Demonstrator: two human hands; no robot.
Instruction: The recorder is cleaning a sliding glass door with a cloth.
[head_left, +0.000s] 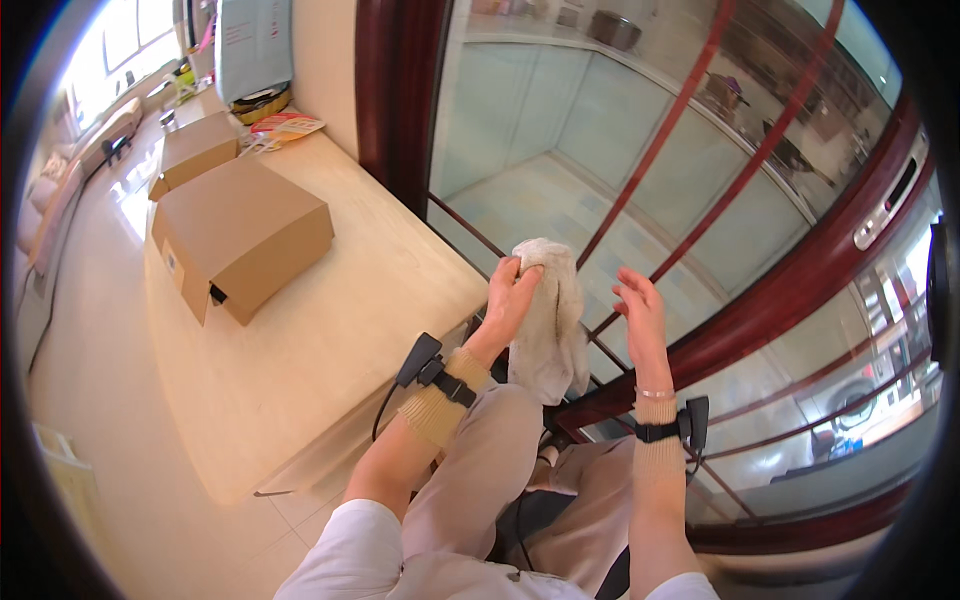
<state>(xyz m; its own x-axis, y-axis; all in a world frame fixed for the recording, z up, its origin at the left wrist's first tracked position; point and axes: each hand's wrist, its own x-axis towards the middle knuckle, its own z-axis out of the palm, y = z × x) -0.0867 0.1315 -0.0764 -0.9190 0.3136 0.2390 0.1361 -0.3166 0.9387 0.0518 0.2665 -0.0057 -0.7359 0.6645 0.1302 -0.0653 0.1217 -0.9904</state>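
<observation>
My left hand (514, 296) pinches the upper part of a pale grey-white cloth (551, 330), which hangs down just beyond my knee. To the right of the cloth, my right hand (641, 307) is raised with its fingers slightly curled and apart, holding nothing. Behind both hands is a glass door with a dark red wooden frame (780, 315) and thin red bars. Each of my wrists wears a black strapped device over a beige knitted cuff.
On my left stands a light wooden table (360, 337) with two brown cardboard boxes (240, 217) (196, 150) and a red-and-white hand fan (289, 127). A metal door handle (891, 191) is at the upper right. Kitchen cabinets (615, 105) show through the glass.
</observation>
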